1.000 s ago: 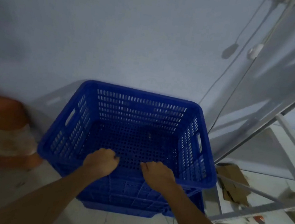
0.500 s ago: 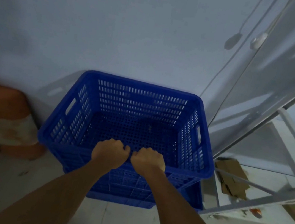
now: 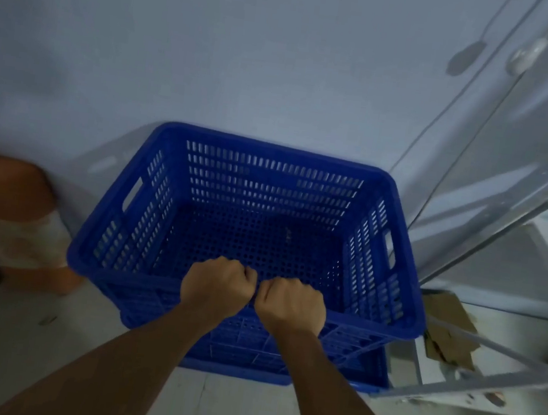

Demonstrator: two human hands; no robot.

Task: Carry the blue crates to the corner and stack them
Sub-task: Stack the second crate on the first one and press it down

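A blue perforated crate [image 3: 259, 205] sits on top of another blue crate [image 3: 366, 374], whose lower edge shows beneath it, against the wall in the corner. The top crate is empty. My left hand [image 3: 218, 286] and my right hand [image 3: 291, 304] are curled side by side over the middle of the top crate's near rim, knuckles touching. Both forearms reach in from the bottom of the view.
An orange and white stool-like object [image 3: 15, 224] stands to the left by the wall. A metal shelf frame [image 3: 473, 373] stands to the right with cardboard pieces [image 3: 448, 325] under it. Cables [image 3: 466, 93] hang on the wall.
My hands have slid together along the near rim, from apart to touching at its middle. The view has shifted slightly, with the crate staying on the lower one.
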